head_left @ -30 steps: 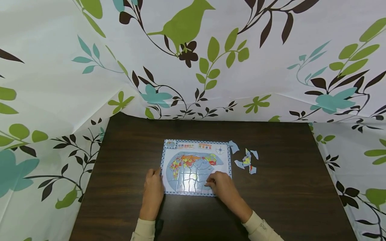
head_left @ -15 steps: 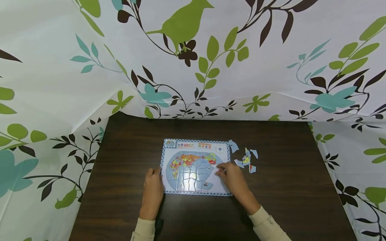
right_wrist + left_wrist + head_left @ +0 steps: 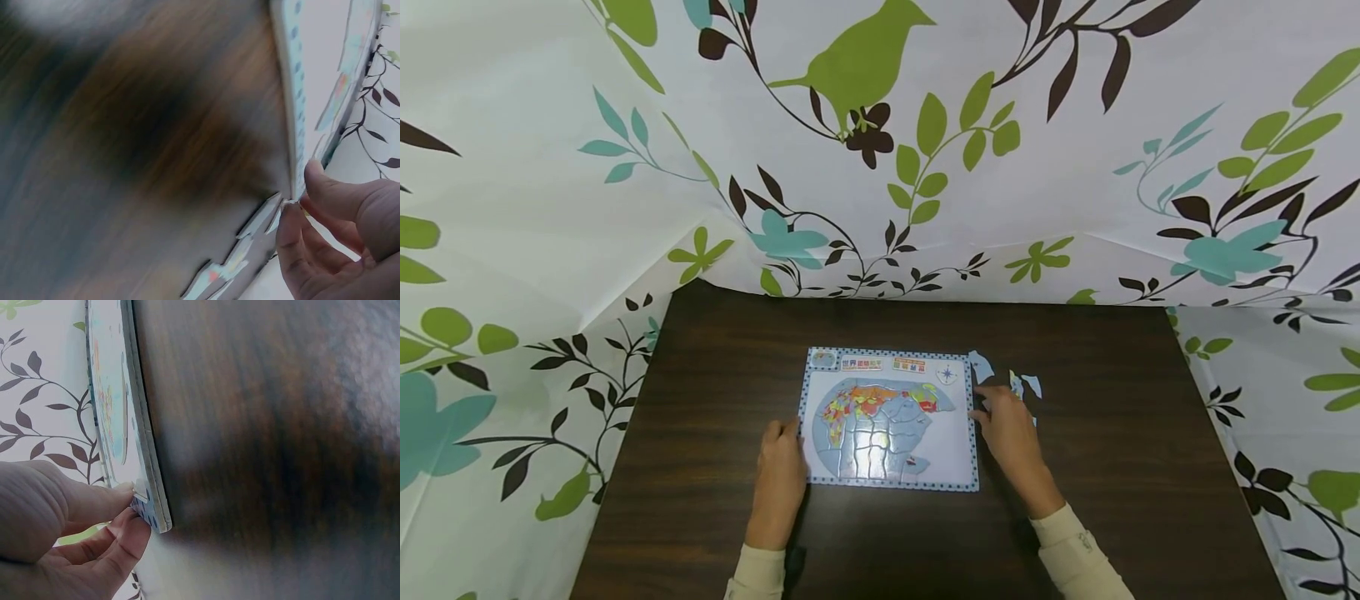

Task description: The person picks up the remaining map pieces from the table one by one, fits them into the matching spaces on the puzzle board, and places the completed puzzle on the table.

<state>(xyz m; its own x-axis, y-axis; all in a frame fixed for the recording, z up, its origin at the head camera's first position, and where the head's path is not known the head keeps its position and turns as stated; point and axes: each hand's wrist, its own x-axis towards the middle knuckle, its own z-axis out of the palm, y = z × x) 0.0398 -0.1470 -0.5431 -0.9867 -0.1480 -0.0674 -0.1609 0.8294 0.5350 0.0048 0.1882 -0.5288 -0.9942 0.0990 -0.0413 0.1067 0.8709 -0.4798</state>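
Note:
A world-map jigsaw puzzle [image 3: 951, 454] lies on the table, its left and middle parts filled with joined pieces and its right side bare white. My left hand [image 3: 781, 479] pinches the puzzle board's left edge; in the left wrist view the thumb [image 3: 106, 499] lies on top of the border. Beside the board's right border is my right hand [image 3: 1011, 433], thumb and forefinger apart and nothing visibly held. The right wrist view has its forefinger [image 3: 290, 234] close to loose pieces. One loose blue piece [image 3: 980, 367] sits at the board's upper right corner; others are partly hidden by the right hand.
Farther right of the board, beyond the right hand, lie another loose puzzle piece [image 3: 1033, 385] and a coloured one [image 3: 1016, 383]. The dark wooden table [image 3: 1120, 433] extends around the board. A leaf-patterned cloth [image 3: 1075, 167] stands behind and at both sides.
My right hand has moved from the lower right of the map, up and right past the board's border to the loose pieces. A piece with a red mark now shows at the map's lower right.

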